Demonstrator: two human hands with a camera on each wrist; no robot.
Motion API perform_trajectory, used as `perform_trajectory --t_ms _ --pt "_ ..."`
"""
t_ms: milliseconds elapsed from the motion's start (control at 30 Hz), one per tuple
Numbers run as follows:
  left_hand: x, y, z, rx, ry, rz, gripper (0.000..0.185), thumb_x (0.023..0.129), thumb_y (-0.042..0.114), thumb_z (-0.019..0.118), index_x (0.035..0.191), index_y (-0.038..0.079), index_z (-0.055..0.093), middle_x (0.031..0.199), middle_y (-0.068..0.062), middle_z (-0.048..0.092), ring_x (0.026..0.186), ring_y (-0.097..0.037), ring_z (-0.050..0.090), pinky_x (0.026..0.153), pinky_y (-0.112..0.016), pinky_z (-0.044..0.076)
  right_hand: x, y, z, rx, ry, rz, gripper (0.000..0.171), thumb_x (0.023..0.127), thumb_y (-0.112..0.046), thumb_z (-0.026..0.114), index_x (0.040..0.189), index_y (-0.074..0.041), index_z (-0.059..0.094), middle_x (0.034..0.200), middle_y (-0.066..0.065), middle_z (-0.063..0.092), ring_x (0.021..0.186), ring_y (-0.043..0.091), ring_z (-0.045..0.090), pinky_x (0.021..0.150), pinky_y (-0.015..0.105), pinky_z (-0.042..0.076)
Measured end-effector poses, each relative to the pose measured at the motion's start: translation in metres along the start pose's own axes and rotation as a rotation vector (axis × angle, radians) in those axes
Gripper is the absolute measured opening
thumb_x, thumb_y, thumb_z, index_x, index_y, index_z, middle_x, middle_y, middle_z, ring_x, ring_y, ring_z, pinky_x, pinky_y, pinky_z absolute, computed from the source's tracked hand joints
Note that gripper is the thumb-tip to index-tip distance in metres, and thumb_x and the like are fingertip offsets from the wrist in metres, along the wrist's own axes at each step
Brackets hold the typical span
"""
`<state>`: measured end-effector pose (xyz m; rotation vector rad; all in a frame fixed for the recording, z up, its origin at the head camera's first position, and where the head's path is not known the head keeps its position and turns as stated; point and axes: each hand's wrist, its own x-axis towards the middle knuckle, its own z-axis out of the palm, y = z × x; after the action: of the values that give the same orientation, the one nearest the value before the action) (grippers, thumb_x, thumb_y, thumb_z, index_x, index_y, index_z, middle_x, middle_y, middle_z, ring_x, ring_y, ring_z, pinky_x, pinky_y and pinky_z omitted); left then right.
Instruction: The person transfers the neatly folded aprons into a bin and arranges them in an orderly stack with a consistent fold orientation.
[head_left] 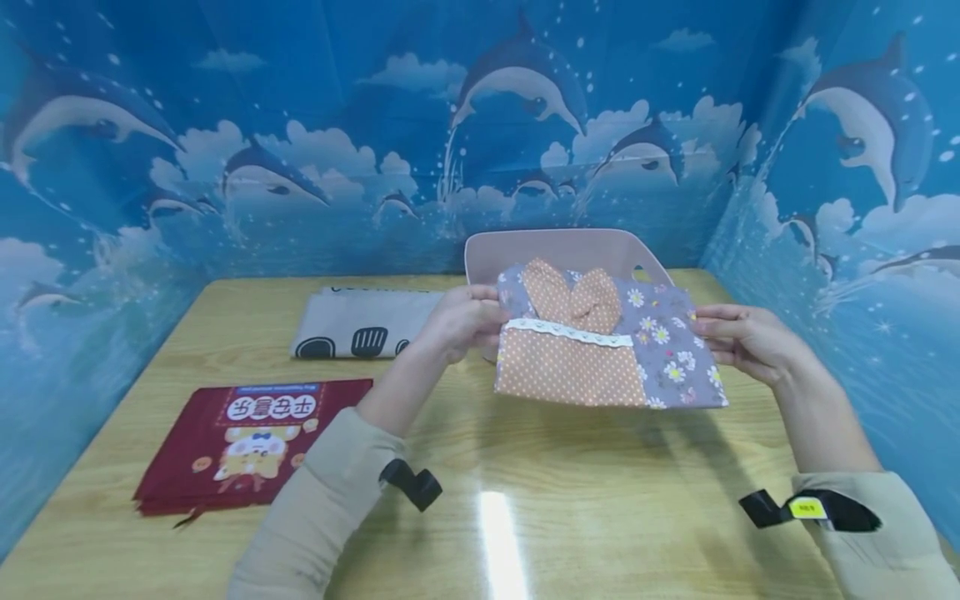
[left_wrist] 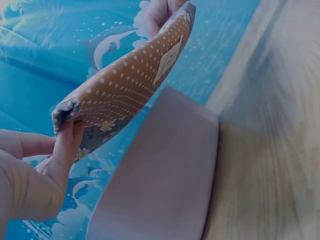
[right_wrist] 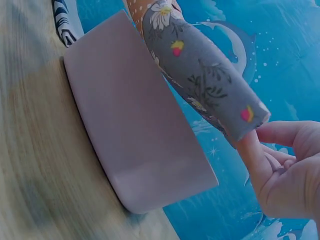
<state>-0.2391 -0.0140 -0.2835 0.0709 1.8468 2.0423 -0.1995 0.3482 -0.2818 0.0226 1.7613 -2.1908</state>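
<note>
Flowery cloth (head_left: 600, 358) is held up: my left hand (head_left: 468, 321) pinches one end, my right hand (head_left: 753, 340) the other, with the cloth between. Past my grip, a pink bin (head_left: 555, 248) sits on the table (head_left: 600, 500).

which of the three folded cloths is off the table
The grey floral one with the orange dotted panel: the left hand and right hand hold it up, while the maroon one and the pale black-printed one lie on the table.
</note>
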Motion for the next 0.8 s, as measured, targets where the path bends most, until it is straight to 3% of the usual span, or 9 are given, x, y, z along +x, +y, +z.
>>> perform_trajectory --t_ms 167,367,800 --pt "-0.002 0.008 -0.004 0.009 0.016 0.014 0.028 0.084 -0.006 0.058 0.112 -0.005 0.057 0.089 -0.011 0.062 0.07 -0.017 0.063 0.064 -0.026 0.056 0.004 -0.004 0.005 0.002 -0.022 -0.017 0.024 0.093 0.005 0.048 0.094 -0.006 0.069 0.084 0.012 0.068 0.072 0.02 0.068 0.064 0.027 0.056" --pt "-0.002 0.016 -0.009 0.005 0.044 0.034 0.03 0.084 -0.008 0.058 0.113 -0.007 0.056 0.084 -0.011 0.061 0.064 -0.015 0.062 0.059 -0.024 0.055 0.01 -0.01 0.011 -0.003 -0.029 -0.028 0.023 0.092 0.006 0.049 0.095 -0.006 0.068 0.086 0.012 0.068 0.074 0.021 0.067 0.065 0.027 0.056" --pt "0.0 0.025 -0.021 0.041 0.101 0.027 0.028 0.084 -0.004 0.06 0.112 -0.002 0.058 0.091 -0.011 0.061 0.067 -0.015 0.062 0.058 -0.023 0.055 0.026 -0.019 0.025 -0.014 0.053 0.024 0.018 0.09 0.005 0.053 0.089 -0.008 0.067 0.082 0.011 0.068 0.071 0.02 0.068 0.066 0.027 0.056"
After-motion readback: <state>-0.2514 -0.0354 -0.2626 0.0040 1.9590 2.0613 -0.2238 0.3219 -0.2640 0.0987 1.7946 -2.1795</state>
